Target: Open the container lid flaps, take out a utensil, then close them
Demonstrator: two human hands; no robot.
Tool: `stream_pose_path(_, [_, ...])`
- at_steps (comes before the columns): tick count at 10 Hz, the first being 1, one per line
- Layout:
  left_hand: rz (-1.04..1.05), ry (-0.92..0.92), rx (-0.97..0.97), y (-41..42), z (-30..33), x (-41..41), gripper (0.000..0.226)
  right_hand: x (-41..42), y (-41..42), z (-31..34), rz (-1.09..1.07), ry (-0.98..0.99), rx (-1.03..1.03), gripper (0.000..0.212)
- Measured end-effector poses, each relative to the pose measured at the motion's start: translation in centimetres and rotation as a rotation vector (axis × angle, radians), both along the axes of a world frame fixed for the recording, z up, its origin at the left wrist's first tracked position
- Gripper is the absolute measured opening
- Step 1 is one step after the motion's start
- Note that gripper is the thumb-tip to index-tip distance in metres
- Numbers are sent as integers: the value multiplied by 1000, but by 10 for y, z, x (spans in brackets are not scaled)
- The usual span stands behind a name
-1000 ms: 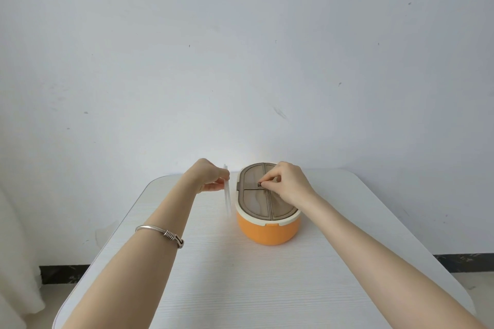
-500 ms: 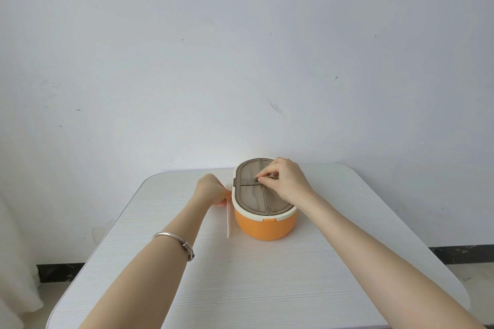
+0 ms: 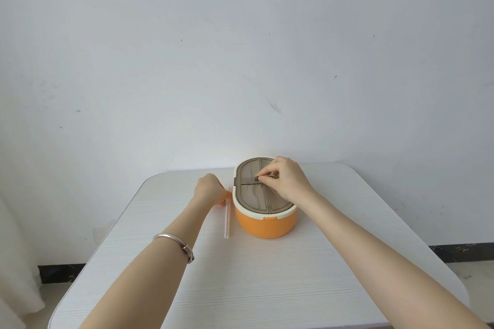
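Observation:
An orange oval container (image 3: 264, 224) with a cream rim stands on the white table (image 3: 240, 275). Its smoky brown lid flaps (image 3: 251, 195) lie flat and shut. My right hand (image 3: 286, 181) rests on the lid, thumb and forefinger pinched on the small dark latch (image 3: 257, 178) at the lid's centre. My left hand (image 3: 211, 192) is on the table just left of the container, fingers curled over the far end of a pair of white chopsticks (image 3: 227, 222). The chopsticks lie flat beside the container, pointing toward me.
A plain white wall stands right behind the table's far edge. A white curtain (image 3: 13, 262) hangs at the far left. The table's left and right edges drop to a pale floor with a dark skirting board (image 3: 459, 250).
My left hand has lowered the chopsticks from upright in the air to flat on the table beside the container. My right hand has stayed pinched on the lid latch.

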State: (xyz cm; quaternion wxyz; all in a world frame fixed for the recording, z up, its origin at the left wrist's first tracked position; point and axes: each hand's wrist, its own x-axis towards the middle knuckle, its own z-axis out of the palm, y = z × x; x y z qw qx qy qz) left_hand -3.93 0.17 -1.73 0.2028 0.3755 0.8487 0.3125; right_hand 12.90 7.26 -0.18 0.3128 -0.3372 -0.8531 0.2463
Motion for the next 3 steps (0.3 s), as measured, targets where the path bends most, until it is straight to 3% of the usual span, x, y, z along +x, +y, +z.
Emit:
stream_pose_path(2, [-18,-37,77,-4,10,-1,8,3,0,0,27,-40,0,16])
stream_pose_path(3, [-38,40,183,-8,20,-2,20,8,-3,1,6,25,-21,19])
